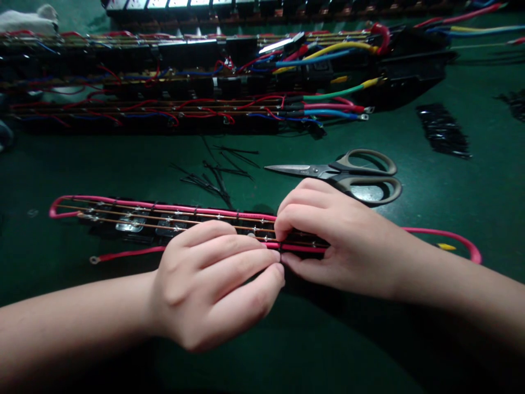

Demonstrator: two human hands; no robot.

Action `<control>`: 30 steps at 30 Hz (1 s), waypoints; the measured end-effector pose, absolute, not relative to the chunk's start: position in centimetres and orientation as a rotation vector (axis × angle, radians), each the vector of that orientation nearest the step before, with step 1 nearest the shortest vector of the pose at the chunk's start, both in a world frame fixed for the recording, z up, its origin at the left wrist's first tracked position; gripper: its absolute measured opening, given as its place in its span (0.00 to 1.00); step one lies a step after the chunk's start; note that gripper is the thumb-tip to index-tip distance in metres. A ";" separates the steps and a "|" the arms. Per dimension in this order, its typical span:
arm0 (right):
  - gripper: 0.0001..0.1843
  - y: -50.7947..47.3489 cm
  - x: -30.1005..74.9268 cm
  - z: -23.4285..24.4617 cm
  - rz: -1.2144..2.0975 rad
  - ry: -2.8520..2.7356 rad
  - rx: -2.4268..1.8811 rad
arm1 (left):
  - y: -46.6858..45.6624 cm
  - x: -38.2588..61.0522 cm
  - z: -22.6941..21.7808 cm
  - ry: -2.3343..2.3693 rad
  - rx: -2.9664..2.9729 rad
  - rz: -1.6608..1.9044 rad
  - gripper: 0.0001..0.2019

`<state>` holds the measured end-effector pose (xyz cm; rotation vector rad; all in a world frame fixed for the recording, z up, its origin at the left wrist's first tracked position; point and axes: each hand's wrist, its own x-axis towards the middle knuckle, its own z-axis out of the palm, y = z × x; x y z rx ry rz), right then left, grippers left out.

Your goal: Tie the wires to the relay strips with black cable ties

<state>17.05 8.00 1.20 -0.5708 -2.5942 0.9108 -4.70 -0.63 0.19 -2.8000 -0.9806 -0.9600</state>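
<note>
From afar I log the long black bar-shaped assembly with brass-coloured rods (192, 216) running left-right beneath left hand (217, 284) and right hand (332, 235), equally near, both pinched narrow on a thin black strap (280, 247) at its near edge.

across the dark green tabletop (435, 191) i see long black wired assemblies (197, 125) lying side by side, thick yellow, blue, green and red cables (340, 45) toward their right ends; a whitish, cloth-like object (27, 21) sits far left.
</note>
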 end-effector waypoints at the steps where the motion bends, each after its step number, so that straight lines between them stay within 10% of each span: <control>1: 0.03 8.0 17.0 1.2 0.910 -2.597 -0.572 | -0.6 -4.7 0.2 -0.980 -2.804 -0.976 0.06; 30: 0.04 8.0 17.1 1.2 0.874 -2.581 -0.561 | -0.7 -4.2 0.5 -0.772 -2.788 -0.978 0.04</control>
